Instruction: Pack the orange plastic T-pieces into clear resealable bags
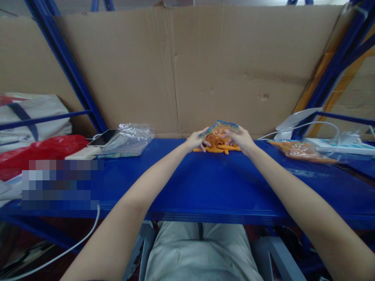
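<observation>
At the back of the blue shelf, a clear plastic bag (222, 124) with a blue and green printed edge is stretched between my hands. My left hand (197, 140) grips its left side, some fingers spread below it. The bag's right side is in my right hand (241, 139), whose fingers curl inward. Right behind and beneath the bag lies a heap of orange plastic pieces (218, 149), partly seen through the film. Whether any piece is inside the bag, I cannot tell.
On the right lie a filled bag of orange pieces (303, 151) and a white power strip (345, 146). Leftward are a stack of clear bags (131, 142), a phone (104, 137) and a red plastic bag (47, 152). A cardboard sheet (234, 70) stands behind, between blue posts (68, 74).
</observation>
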`<state>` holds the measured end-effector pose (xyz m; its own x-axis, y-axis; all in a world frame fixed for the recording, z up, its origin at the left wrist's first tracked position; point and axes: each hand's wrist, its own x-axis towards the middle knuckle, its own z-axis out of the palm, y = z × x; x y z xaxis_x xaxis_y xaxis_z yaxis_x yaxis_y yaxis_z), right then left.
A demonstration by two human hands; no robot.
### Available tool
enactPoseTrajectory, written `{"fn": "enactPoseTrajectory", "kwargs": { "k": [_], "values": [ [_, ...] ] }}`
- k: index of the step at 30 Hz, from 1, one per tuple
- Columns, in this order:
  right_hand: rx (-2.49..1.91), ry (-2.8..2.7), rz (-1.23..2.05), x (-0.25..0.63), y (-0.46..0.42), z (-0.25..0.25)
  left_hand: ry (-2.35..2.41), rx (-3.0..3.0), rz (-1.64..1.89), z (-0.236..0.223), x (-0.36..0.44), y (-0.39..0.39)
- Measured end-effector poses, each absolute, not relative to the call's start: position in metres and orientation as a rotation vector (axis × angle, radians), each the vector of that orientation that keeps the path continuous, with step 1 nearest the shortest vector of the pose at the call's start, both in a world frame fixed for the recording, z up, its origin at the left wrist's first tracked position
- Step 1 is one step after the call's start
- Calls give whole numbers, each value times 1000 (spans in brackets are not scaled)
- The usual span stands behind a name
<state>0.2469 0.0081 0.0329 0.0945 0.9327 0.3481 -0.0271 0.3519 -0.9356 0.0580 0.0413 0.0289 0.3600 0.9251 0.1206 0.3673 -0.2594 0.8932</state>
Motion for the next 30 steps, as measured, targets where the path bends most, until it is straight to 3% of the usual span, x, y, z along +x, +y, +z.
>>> {"fn": "enactPoseTrajectory", "kwargs": {
  "k": [5,11,16,19,26,30],
  "values": [
    [-1027,-1228,948,244,10,29,1088,1836,857,33,54,42],
    [-1018,-1235,564,243,20,24,1076,1783,940,37,60,54],
    [-938,-1303,365,243,21,23,943,1729,1285,39,70,56],
    [-942,-1329,382,242,20,24,913,1708,1352,34,67,54],
    [-936,-1351,720,237,14,23,1116,1797,974,18,50,44],
    [-936,-1374,851,235,13,18,1123,1780,1002,21,51,42]
  ]
}}
